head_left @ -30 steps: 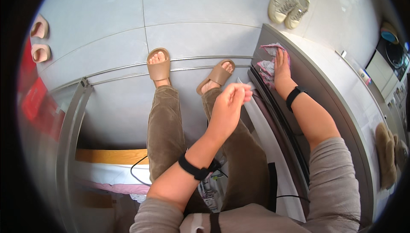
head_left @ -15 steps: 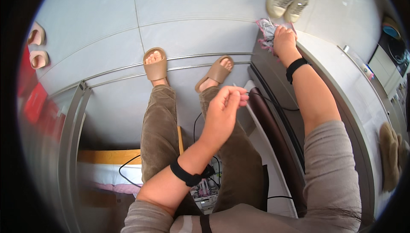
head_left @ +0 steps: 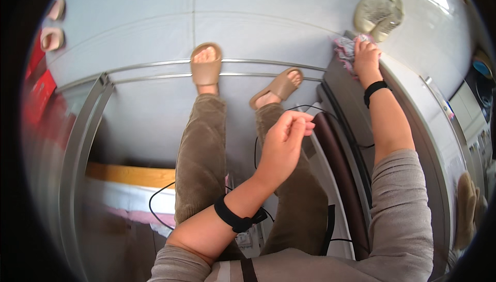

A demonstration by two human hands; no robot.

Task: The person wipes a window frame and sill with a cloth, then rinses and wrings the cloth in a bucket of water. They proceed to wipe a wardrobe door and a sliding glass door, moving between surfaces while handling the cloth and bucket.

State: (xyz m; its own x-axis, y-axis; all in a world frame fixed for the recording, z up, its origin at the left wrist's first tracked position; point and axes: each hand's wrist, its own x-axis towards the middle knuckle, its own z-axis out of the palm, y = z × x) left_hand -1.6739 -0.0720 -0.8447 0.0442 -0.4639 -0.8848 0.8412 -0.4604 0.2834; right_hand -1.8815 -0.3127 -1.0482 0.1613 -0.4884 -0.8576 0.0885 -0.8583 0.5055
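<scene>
My right hand (head_left: 367,58) is at the far right with the arm stretched out, its fingers closed over a crumpled grey cloth with pink edging (head_left: 345,53). The cloth lies against the far end of a long grey-and-white panel or cabinet (head_left: 400,88). Some of the cloth is hidden under the hand. In front of my body, my left hand (head_left: 287,136) hovers above my right thigh with its fingers curled together, and nothing shows in them. A black cable (head_left: 330,112) passes close behind its fingertips, over a dark brown rounded edge (head_left: 336,158).
Pale shoes (head_left: 377,11) stand just beyond the cloth. Metal floor rails (head_left: 155,64) run near my brown slippers (head_left: 206,70). A metal-framed door (head_left: 85,127) stands at the left, with pink slippers (head_left: 52,39) beyond. Black cable (head_left: 151,204) loops beside my left leg.
The whole view has shifted, so most things sit farther right. My right hand has moved slightly over the cabinet end, still on the cloth. My left hand keeps its curled pose.
</scene>
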